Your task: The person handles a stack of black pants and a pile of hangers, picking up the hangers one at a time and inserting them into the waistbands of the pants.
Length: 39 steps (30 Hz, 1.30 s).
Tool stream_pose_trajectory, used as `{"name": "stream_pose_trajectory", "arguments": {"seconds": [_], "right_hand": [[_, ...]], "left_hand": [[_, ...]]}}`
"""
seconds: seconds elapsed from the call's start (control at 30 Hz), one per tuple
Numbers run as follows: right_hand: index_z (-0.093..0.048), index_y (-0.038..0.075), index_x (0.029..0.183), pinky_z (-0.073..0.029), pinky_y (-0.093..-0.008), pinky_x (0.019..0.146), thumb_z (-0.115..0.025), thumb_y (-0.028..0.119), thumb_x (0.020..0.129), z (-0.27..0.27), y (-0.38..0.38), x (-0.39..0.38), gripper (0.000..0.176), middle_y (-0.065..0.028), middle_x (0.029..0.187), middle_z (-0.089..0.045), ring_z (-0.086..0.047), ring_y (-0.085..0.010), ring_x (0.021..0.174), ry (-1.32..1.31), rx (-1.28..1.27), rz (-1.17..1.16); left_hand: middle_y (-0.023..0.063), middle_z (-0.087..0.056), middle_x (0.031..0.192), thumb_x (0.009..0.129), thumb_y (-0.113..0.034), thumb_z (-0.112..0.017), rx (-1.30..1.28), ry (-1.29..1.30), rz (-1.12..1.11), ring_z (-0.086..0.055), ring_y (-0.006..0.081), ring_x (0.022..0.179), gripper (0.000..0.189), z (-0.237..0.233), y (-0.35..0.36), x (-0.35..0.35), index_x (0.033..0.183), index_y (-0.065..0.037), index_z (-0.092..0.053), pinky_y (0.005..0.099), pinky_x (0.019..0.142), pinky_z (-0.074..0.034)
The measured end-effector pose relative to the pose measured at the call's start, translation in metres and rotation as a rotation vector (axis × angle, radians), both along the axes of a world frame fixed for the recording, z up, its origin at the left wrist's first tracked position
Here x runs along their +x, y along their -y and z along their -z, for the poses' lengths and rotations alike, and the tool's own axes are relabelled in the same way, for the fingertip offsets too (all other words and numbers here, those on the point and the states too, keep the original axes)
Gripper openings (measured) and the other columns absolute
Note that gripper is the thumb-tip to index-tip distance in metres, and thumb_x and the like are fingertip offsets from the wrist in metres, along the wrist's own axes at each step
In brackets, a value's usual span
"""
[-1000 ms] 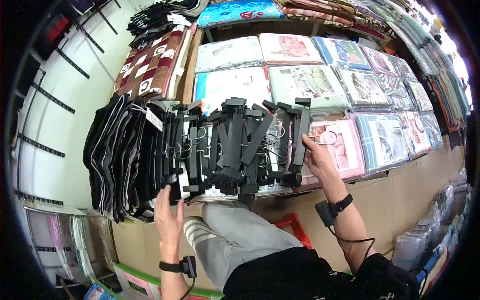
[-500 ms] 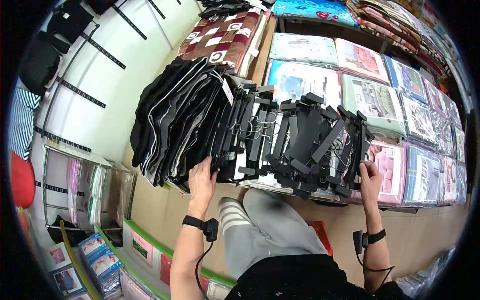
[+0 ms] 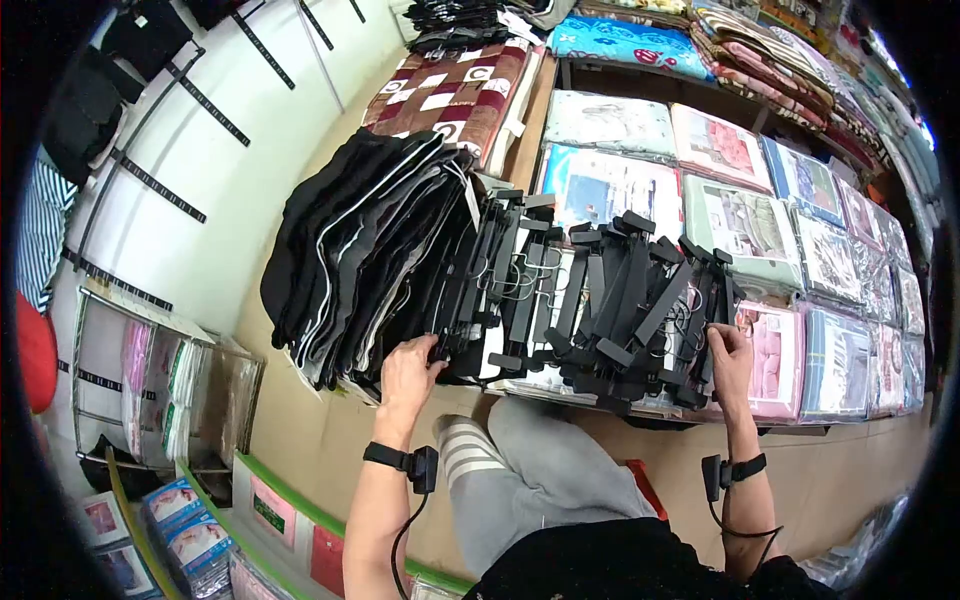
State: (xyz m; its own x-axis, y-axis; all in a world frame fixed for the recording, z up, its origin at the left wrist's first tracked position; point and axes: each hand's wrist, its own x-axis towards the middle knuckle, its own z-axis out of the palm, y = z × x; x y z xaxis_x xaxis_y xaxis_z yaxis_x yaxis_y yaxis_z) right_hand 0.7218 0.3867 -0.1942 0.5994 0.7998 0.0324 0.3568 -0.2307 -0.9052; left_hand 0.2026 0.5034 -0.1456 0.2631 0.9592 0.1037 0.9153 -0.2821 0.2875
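A long row of black clip hangers (image 3: 625, 310) with metal hooks lies across the display, some of them crossed and tilted. At the row's left end, my left hand (image 3: 408, 378) has its thumb and fingers bent round the near end of a hanger. My right hand (image 3: 733, 362) pinches the near edge of the rightmost hangers; its fingertips are partly hidden against them. Left of the hangers stands a thick bundle of folded black and grey garments (image 3: 350, 250), some with white piping. A white tag (image 3: 471, 200) hangs from its right side.
Packaged bedding sets (image 3: 740, 215) cover the display under and right of the hangers. A brown-and-white checked blanket (image 3: 455, 90) lies behind the garments. A wire rack (image 3: 85, 400) and a green-edged bin (image 3: 290, 488) stand at lower left, near my legs.
The view has tilted slightly, so the display sits lower. My right hand has moved a little left against the hangers, and my left hand's fingers have shifted slightly along the left end.
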Motion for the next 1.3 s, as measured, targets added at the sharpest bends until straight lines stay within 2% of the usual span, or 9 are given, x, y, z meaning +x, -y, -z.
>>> {"name": "stream_pose_trajectory", "arguments": {"seconds": [0.2,0.33,0.47,0.6,0.77,0.87,0.93,1.03,1.3], "right_hand": [[-0.077,-0.002,0.114,-0.049,-0.0244,0.076,-0.073,0.019,0.104,-0.030,-0.011,-0.014,0.024,-0.0008,0.092,-0.073,-0.062,-0.0067,0.085,-0.020,0.001,-0.057],[-0.076,-0.003,0.116,-0.054,-0.0276,0.084,-0.073,0.021,0.103,-0.067,-0.064,-0.050,0.027,-0.0042,0.098,-0.076,-0.067,-0.0100,0.090,-0.062,0.105,-0.281],[-0.076,-0.002,0.119,-0.059,-0.0345,0.087,-0.072,0.026,0.102,-0.102,-0.135,-0.110,0.033,-0.0142,0.103,-0.080,-0.076,-0.0208,0.094,0.002,0.023,-0.601],[-0.078,-0.002,0.117,-0.060,-0.0401,0.093,-0.071,0.037,0.097,-0.079,-0.234,-0.160,0.045,-0.0237,0.105,-0.079,-0.078,-0.0319,0.101,0.214,-0.092,-0.781],[-0.077,-0.007,0.116,-0.057,-0.0450,0.097,-0.071,0.039,0.093,-0.038,-0.327,-0.210,0.052,-0.0288,0.109,-0.078,-0.076,-0.0400,0.107,0.191,-0.110,-0.717],[-0.076,-0.009,0.114,-0.056,-0.0463,0.099,-0.071,0.041,0.092,-0.041,-0.351,-0.243,0.055,-0.0315,0.108,-0.077,-0.075,-0.0430,0.109,-0.016,-0.185,-0.574],[-0.077,-0.009,0.112,-0.057,-0.0476,0.099,-0.073,0.046,0.089,-0.011,-0.377,-0.252,0.059,-0.0323,0.110,-0.077,-0.074,-0.0454,0.110,0.038,-0.177,-0.532],[-0.077,-0.008,0.109,-0.058,-0.0494,0.097,-0.076,0.048,0.087,-0.009,-0.385,-0.260,0.060,-0.0331,0.109,-0.076,-0.074,-0.0472,0.109,0.056,-0.238,-0.491],[-0.079,-0.006,0.107,-0.059,-0.0522,0.096,-0.074,0.044,0.089,-0.025,-0.386,-0.273,0.053,-0.0334,0.107,-0.076,-0.074,-0.0492,0.107,0.245,-0.199,-0.437]], "left_hand": [[0.0210,-0.078,0.116,0.078,-0.014,-0.092,-0.133,0.258,-0.014,-0.075,0.0391,0.105,0.047,-0.004,-0.007,-0.014,0.120,0.000,-0.076,0.0440,0.092,-0.060],[0.0217,-0.078,0.111,0.078,-0.012,-0.094,-0.208,0.371,-0.029,-0.078,0.0338,0.093,0.049,-0.006,-0.010,-0.018,0.122,0.002,-0.075,0.0387,0.082,-0.062],[0.0227,-0.078,0.115,0.080,-0.014,-0.093,-0.228,0.348,-0.052,-0.075,0.0360,0.098,0.050,-0.004,-0.007,-0.019,0.124,0.001,-0.074,0.0417,0.087,-0.061],[0.0213,-0.075,0.123,0.089,-0.018,-0.085,0.084,0.180,0.084,-0.073,0.0379,0.108,0.046,0.014,0.005,-0.019,0.129,0.001,-0.070,0.0464,0.095,-0.060],[0.0220,-0.075,0.121,0.088,-0.015,-0.080,0.206,0.218,0.070,-0.070,0.0415,0.109,0.044,0.032,0.006,-0.017,0.128,0.001,-0.068,0.0489,0.093,-0.059],[0.0225,-0.074,0.121,0.088,-0.012,-0.079,0.266,0.217,0.084,-0.071,0.0413,0.107,0.046,0.039,0.008,-0.018,0.130,0.002,-0.067,0.0488,0.093,-0.060],[0.0222,-0.075,0.119,0.087,-0.014,-0.081,0.346,0.148,0.079,-0.071,0.0407,0.106,0.049,0.050,0.008,-0.018,0.131,0.003,-0.067,0.0480,0.094,-0.060],[0.0215,-0.076,0.119,0.088,-0.016,-0.085,0.318,0.217,-0.028,-0.072,0.0400,0.105,0.052,0.055,0.008,-0.011,0.133,0.003,-0.067,0.0469,0.094,-0.060],[0.0207,-0.077,0.118,0.089,-0.016,-0.087,0.429,0.182,-0.006,-0.073,0.0388,0.104,0.052,0.054,0.006,-0.004,0.134,0.003,-0.068,0.0451,0.090,-0.060]]}}
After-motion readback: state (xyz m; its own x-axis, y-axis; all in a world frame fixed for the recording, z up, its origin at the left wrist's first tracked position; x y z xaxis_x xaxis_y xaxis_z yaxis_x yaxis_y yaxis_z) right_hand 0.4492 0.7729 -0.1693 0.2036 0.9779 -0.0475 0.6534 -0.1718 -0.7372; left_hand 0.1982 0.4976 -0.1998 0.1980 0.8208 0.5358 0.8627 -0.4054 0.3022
